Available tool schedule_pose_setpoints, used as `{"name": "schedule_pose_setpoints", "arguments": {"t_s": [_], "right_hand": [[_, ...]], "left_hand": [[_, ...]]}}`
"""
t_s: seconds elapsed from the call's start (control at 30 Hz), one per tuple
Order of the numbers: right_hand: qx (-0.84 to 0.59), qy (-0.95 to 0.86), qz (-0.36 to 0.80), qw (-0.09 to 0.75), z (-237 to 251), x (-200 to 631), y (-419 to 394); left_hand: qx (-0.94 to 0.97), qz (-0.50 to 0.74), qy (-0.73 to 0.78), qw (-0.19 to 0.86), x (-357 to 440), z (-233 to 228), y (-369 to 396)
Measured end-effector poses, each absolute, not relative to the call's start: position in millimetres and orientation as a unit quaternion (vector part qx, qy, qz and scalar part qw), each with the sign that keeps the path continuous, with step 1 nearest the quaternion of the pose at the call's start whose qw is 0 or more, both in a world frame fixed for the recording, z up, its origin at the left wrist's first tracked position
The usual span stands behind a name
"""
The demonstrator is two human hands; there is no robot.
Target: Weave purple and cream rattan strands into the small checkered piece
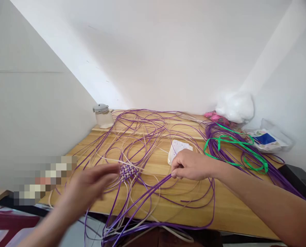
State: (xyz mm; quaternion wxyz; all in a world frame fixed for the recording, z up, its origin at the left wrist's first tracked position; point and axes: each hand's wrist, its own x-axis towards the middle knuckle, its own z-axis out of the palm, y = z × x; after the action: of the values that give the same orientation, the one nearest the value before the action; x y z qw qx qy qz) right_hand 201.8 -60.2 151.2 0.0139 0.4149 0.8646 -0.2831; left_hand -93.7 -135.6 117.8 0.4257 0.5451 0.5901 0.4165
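Note:
A small woven piece in purple and cream checks lies on the wooden table, with loose strands fanning out all round it. My right hand pinches a few purple strands, which run down left past the table's front edge. My left hand is slightly blurred. Its fingers stretch towards the left edge of the woven piece, thumb apart from them, and nothing shows in its grip. Whether the fingertips touch the weave I cannot tell. Just beyond my right hand is a white paper with writing.
A lidded jug stands back left. At the right lie a thick bundle of purple strands, a green tape measure, a white plastic bag and a clear packet. A dark box sits at the right edge. Walls rise behind.

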Motion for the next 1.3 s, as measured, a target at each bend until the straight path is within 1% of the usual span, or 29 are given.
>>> {"name": "schedule_pose_setpoints", "arguments": {"t_s": [0.1, 0.13, 0.2, 0.27, 0.37, 0.47, 0.57, 0.63, 0.67, 0.73, 0.83, 0.9, 1.0, 1.13, 1.2, 1.3], "right_hand": [[0.432, 0.856, -0.284, 0.024, 155, 197, -70], [0.435, 0.853, -0.287, 0.028, 156, 199, -73], [0.439, 0.843, -0.311, 0.031, 156, 205, -76], [0.449, 0.817, -0.361, 0.025, 153, 214, -77], [0.465, 0.78, -0.418, 0.006, 145, 226, -76], [0.459, 0.781, -0.423, -0.01, 138, 230, -73], [0.449, 0.767, -0.458, -0.015, 134, 230, -71], [0.447, 0.755, -0.479, -0.027, 134, 230, -72], [0.445, 0.758, -0.474, -0.049, 134, 231, -72], [0.428, 0.795, -0.413, -0.117, 133, 234, -74], [0.359, 0.874, -0.248, -0.214, 127, 238, -76], [0.322, 0.899, -0.155, -0.252, 118, 240, -77], [0.311, 0.9, -0.074, -0.296, 102, 241, -80], [0.324, 0.887, -0.043, -0.325, 87, 236, -87], [0.338, 0.869, -0.069, -0.354, 84, 230, -91], [0.375, 0.817, -0.149, -0.412, 83, 219, -96]], "left_hand": [[0.575, 0.336, 0.477, 0.573, -30, 107, -121], [0.6, 0.326, 0.444, 0.58, -10, 103, -116], [0.642, 0.312, 0.415, 0.564, 18, 96, -109], [0.655, 0.307, 0.426, 0.543, 30, 91, -106], [0.648, 0.292, 0.458, 0.534, 29, 88, -107], [0.652, 0.282, 0.465, 0.528, 27, 86, -110], [0.659, 0.286, 0.474, 0.509, 28, 84, -109], [0.646, 0.295, 0.477, 0.518, 29, 81, -107], [0.631, 0.301, 0.474, 0.535, 29, 80, -106], [0.59, 0.315, 0.464, 0.581, 29, 78, -103], [0.541, 0.329, 0.443, 0.635, 29, 79, -100], [0.519, 0.337, 0.433, 0.656, 30, 80, -99], [0.497, 0.349, 0.425, 0.671, 31, 81, -98], [0.485, 0.368, 0.415, 0.676, 32, 82, -98], [0.478, 0.378, 0.412, 0.677, 32, 83, -98], [0.465, 0.39, 0.408, 0.681, 34, 84, -97]]}}
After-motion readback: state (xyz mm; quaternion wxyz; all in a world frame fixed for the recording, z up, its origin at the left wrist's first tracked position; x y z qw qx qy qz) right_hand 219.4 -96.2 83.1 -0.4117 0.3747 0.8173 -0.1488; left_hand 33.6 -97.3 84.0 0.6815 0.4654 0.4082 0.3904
